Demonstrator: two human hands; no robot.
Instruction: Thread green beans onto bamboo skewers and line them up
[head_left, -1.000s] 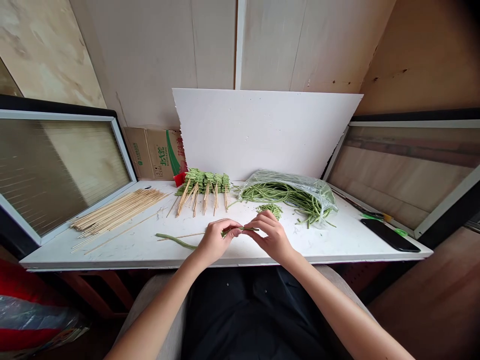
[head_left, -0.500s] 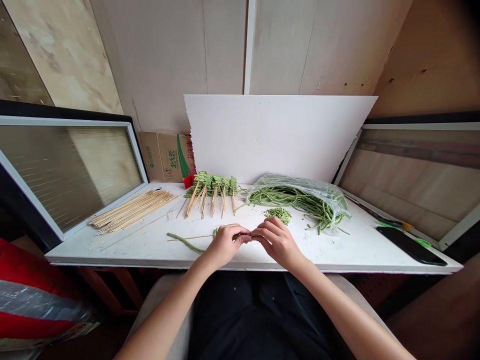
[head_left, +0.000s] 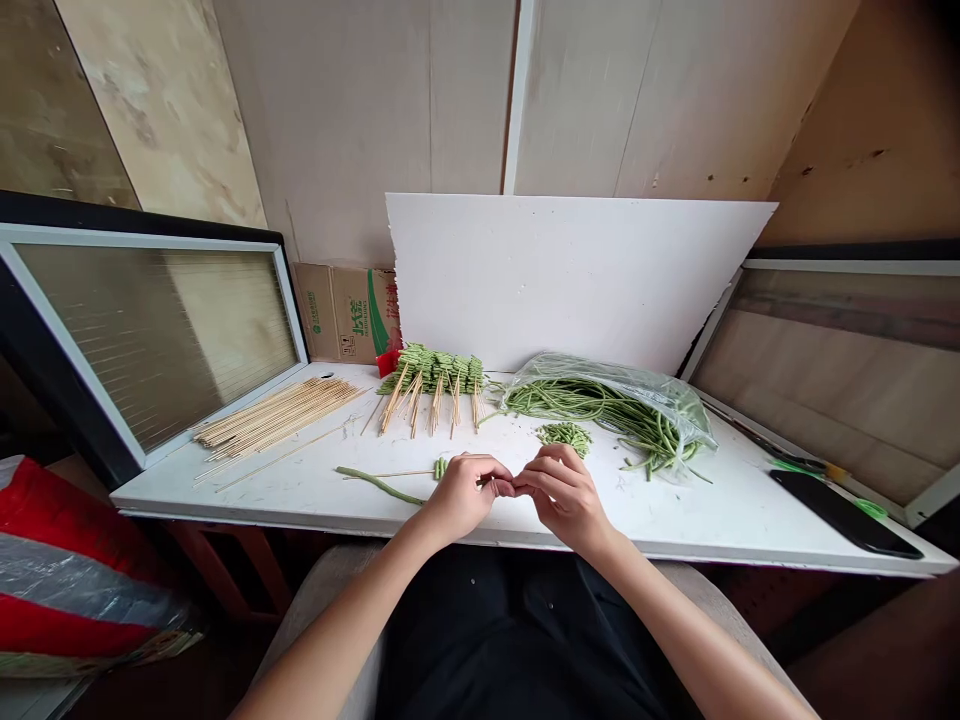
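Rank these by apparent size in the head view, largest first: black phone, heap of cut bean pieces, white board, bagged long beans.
1. White board
2. Bagged long beans
3. Black phone
4. Heap of cut bean pieces

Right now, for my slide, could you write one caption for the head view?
Left hand and right hand meet over a white table, near one long bean, sticks, skewered beans and bagged beans.

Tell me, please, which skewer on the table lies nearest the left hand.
The skewer with short green pieces at its right end, just beyond the left hand; the bare skewers and the loaded skewers at the back lie farther off.
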